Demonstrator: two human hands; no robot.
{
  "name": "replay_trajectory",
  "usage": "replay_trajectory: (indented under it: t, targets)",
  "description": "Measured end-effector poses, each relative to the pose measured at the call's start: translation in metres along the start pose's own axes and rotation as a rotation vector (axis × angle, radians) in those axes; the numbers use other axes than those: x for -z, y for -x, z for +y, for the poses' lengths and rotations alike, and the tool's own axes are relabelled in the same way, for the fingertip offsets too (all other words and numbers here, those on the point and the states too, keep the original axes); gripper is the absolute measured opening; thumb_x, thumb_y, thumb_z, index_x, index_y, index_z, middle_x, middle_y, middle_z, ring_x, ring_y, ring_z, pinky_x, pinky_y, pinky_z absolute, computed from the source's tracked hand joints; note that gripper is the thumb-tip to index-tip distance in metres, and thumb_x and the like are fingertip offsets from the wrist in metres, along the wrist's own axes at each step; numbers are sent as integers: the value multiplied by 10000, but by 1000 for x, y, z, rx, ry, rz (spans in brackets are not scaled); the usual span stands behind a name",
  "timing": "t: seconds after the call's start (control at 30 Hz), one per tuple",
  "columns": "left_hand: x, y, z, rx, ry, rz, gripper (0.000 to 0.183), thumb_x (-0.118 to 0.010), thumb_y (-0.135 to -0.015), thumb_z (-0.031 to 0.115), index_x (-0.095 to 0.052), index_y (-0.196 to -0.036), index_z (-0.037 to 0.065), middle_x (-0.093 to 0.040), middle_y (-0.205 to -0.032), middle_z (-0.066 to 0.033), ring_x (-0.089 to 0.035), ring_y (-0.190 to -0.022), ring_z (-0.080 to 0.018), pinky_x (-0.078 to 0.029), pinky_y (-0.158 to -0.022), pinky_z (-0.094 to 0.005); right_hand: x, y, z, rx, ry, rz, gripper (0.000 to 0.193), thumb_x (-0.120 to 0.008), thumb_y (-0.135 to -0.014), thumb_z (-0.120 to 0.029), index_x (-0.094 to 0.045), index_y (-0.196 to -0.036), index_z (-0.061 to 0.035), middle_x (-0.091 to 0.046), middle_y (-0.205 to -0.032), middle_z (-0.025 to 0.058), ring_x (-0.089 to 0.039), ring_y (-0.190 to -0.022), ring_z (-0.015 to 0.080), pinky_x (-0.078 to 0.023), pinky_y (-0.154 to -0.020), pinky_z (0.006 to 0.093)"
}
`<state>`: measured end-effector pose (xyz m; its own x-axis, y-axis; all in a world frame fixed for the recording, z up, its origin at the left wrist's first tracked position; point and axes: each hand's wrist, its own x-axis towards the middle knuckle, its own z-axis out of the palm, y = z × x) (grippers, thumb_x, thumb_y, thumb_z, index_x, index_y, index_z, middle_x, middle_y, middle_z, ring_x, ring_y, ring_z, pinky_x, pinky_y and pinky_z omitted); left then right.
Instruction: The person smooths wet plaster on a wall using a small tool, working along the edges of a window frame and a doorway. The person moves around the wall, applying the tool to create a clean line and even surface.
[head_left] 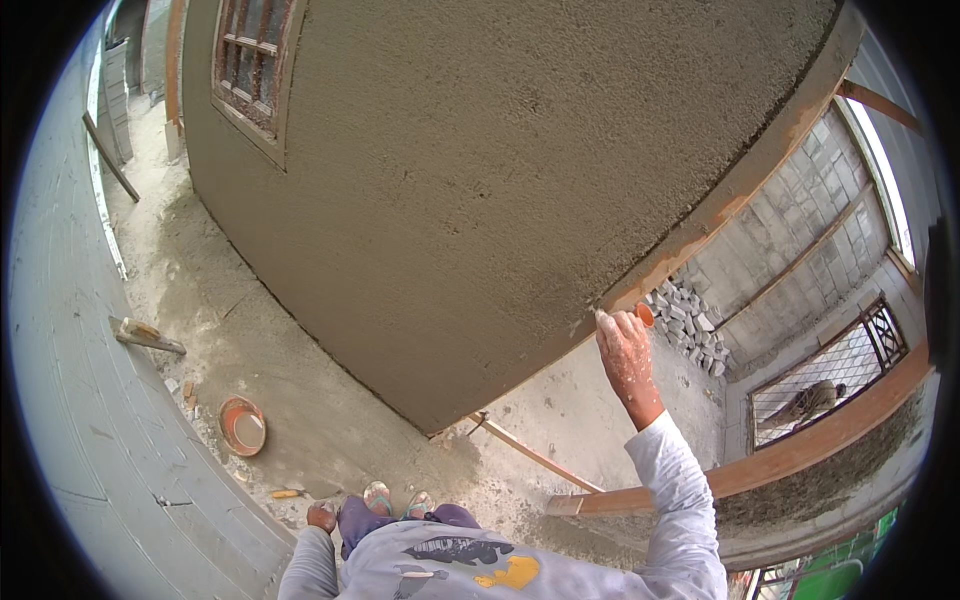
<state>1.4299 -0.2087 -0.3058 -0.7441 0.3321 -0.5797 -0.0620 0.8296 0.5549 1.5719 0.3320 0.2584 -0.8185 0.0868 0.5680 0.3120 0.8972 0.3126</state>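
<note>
My right hand, spattered with grey mortar, is raised to the near right edge of a wall coated in wet grey plaster. Its fingers are closed round a tool whose rounded orange end sticks out beside them; the rest of the tool is mostly hidden. A wooden board runs along that wall edge, right by the hand. Low beside my left thigh, my left hand hangs with curled fingers; whatever they may hold does not show.
An orange bucket stands on the floor at left, with a yellow-handled tool lying nearer me. A wooden strip crosses the opening at right. Behind it lies a pile of grey blocks. A barred window sits in the plastered wall.
</note>
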Motion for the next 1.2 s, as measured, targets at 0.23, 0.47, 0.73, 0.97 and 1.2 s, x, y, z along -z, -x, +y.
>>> replay_trajectory:
  t: [0.23, 0.47, 0.73, 0.97, 1.2]
  targets:
    - [-9, -6, 30, -295, 48, 221, 351, -594, -1055, 324, -774, -1220, 72, -774, -1195, -193, -708, -1174, -415, -551, -1040, -470, -45, 49, -61, -280, -448, -99, 115, -715, -999, -109, -694, -1071, -22, -721, -955, 196, -716, -856, 399, -575, -758, 467]
    - [71, 84, 284, -771, 421, 160, 311, -632, -1087, 351, -723, -1179, 69, -776, -1099, -172, -747, -1043, -344, -578, -907, -437, -63, 104, -170, -441, -872, -708, 220, -666, -1077, -238, -706, -1045, -25, -783, -839, 100, -749, -729, 196, -584, -704, 359]
    - [72, 176, 340, -853, 366, -159, 251, -634, -1094, 280, -724, -1189, 65, -775, -1004, -73, -730, -897, -183, -585, -840, -362, -30, 142, -191, -470, -1184, -800, 263, -662, -1089, -243, -719, -970, -14, -766, -776, 36, -690, -668, 101, -554, -647, 293]
    - [44, 203, 312, -751, 482, -183, 278, -607, -1128, 304, -696, -1127, 41, -745, -945, -50, -713, -858, -132, -591, -809, -328, -10, 210, -184, -630, -1315, -694, 241, -645, -1087, -233, -720, -988, -26, -773, -785, 45, -704, -683, 113, -563, -679, 309]
    - [42, 235, 322, -830, 316, -182, 225, -631, -1103, 256, -698, -1123, 42, -744, -1041, -119, -735, -966, -272, -561, -857, -401, 0, 226, -213, -755, -1482, -561, 212, -614, -1119, -193, -684, -1089, 4, -761, -837, 52, -682, -721, 102, -555, -681, 289]
